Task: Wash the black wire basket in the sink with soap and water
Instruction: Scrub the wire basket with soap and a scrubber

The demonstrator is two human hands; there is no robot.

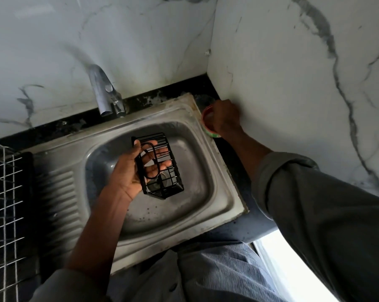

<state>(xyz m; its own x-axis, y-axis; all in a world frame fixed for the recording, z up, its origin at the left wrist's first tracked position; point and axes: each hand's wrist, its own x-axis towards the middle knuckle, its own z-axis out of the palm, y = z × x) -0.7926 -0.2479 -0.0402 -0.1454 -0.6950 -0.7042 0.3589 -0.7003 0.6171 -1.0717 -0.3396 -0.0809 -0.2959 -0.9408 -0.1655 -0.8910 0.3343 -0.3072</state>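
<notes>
Black wire basket (160,168) — rectangular, open mesh — sits in the left hand (138,168) above the bowl of the stainless steel sink (208,205), not resting in it. Left hand fingers reach through and behind the wires, thumb hooked on the near rim, so it's gripping the frame. Right hand (224,118) is off at the back right corner of the dark bench (234,171), fingers curled down over a small round red-rimmed tub (207,125); can't tell whether it holds soap or a scrubber. Curved chrome tap (104,92) shows no water running. Silver wire dish rack (4,203) at far left.

Step looks like: fetching the cleaning stuff, wash itself not yet started. Next move likely needs soap brought over to the basket and the tap opened — basket kept over the bowl.
</notes>
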